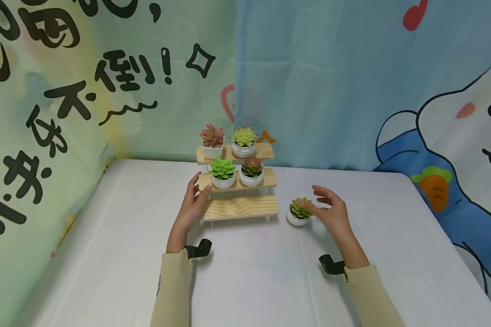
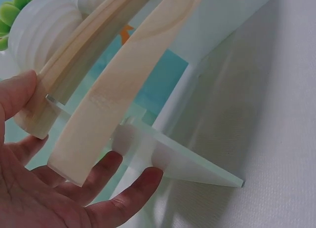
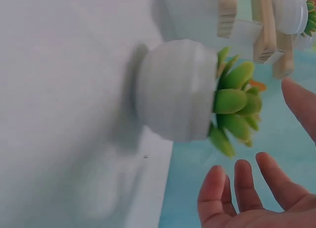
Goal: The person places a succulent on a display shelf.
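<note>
A three-tier wooden stand (image 1: pixel 240 207) with clear side supports (image 2: pixel 182 156) stands on the white table. My left hand (image 1: pixel 193 203) grips its left end, thumb (image 2: pixel 19 92) against the middle board and fingertips along the support. A potted succulent (image 1: pixel 298 211) with yellow-green leaves sits on the table right of the stand. Beside it my right hand (image 1: pixel 331 210) is spread, the thumb overlapping its leaves in the head view. In the right wrist view a gap shows between the fingers and the white pot (image 3: pixel 175 90).
The top board carries a pink succulent (image 1: pixel 212 137) and a yellow-green one (image 1: pixel 243 138). On the middle board stand a bright green succulent (image 1: pixel 222 171) and a reddish-brown one (image 1: pixel 251 170). A printed cloth backdrop (image 1: pixel 294 81) hangs behind the table (image 1: pixel 245 281).
</note>
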A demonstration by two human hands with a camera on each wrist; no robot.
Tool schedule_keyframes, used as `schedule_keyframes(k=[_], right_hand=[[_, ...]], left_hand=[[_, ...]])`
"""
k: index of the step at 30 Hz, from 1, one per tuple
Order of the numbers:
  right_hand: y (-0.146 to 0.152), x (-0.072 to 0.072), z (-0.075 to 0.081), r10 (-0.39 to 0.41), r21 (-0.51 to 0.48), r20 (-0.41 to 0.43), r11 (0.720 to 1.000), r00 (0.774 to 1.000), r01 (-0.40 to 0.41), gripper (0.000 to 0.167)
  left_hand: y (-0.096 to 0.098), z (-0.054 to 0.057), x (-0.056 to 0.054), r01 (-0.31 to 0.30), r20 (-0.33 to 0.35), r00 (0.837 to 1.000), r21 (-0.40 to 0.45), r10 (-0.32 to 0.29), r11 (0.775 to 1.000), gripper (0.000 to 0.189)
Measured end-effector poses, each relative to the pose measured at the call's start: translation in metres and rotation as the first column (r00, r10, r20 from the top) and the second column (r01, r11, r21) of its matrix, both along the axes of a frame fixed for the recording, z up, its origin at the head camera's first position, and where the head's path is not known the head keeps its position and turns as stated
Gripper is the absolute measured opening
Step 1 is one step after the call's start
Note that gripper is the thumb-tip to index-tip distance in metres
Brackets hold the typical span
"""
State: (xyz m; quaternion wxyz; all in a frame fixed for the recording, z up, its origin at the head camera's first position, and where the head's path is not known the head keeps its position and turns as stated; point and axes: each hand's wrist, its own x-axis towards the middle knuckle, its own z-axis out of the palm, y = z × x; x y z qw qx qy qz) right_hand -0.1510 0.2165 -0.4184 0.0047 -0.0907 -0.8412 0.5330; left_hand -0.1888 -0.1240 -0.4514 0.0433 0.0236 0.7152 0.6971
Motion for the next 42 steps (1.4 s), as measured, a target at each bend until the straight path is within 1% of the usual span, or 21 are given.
schedule_keyframes(k=[2,4,8,11,16,22,30,35,42], right_hand=[[0.0,0.001,-0.005,-0.01,0.01,0.01,1.0,1.0,0.01,0.071],[0.001,0.003,-0.009,0.003,0.013,0.03,1.0,1.0,-0.003,0.074],[0.003,0.007,-0.018,0.06,0.009,0.072,0.998,0.996,-0.061,0.08],[0.002,0.008,-0.023,0.092,0.008,0.087,0.996,0.992,-0.093,0.084],[0.0,0.008,-0.027,0.128,0.029,0.077,0.991,0.989,-0.131,0.086],[0.0,0.006,-0.029,0.149,0.045,0.052,0.987,0.987,-0.151,0.083],[-0.001,0.005,-0.031,0.144,0.022,0.047,0.989,0.988,-0.145,0.079],[-0.001,0.005,-0.031,0.143,0.035,0.043,0.989,0.989,-0.144,0.077],[-0.002,0.006,-0.029,0.111,0.043,0.044,0.993,0.993,-0.113,0.076]], left_hand=[[-0.001,0.0,0.0,0.0,-0.002,1.0,-0.007,0.0,1.0,0.065],[-0.001,0.0,0.0,-0.003,0.0,1.0,-0.007,0.003,1.0,0.065],[0.0,0.0,-0.001,-0.01,0.003,1.0,-0.003,0.01,1.0,0.065],[0.0,-0.001,-0.001,-0.012,0.002,1.0,-0.003,0.012,1.0,0.064],[0.0,-0.002,-0.002,-0.013,0.009,1.0,-0.001,0.013,1.0,0.064],[-0.001,-0.001,-0.001,-0.011,0.01,1.0,0.0,0.011,1.0,0.065],[0.0,-0.002,-0.001,-0.013,0.009,1.0,-0.01,0.013,1.0,0.065],[0.001,-0.001,0.0,-0.01,0.01,1.0,-0.014,0.01,1.0,0.064],[0.0,0.0,-0.001,-0.015,0.018,1.0,-0.013,0.015,1.0,0.064]])
